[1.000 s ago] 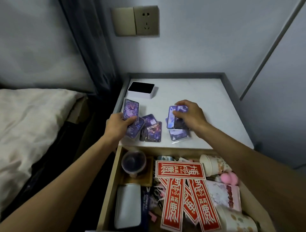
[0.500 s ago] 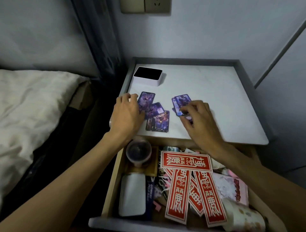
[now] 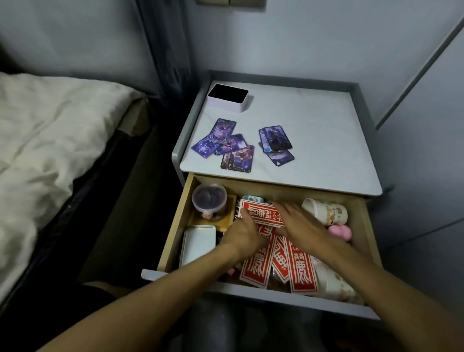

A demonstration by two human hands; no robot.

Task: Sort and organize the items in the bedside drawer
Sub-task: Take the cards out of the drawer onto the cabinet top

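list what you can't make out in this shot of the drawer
All head view.
Left hand: fingers blurred by motion; grip on the red strips unclear.
Drawer: items under the strips, left hand and right hand hidden.
Near cup: partly covered by the right forearm.
Socket: cut off by the top edge.
Box: inside too dark.
Cards: art too small.

Nightstand top (image 3: 326, 140): white box (image 3: 228, 100) back-left, purple cards (image 3: 227, 147) in 2 piles nr front.
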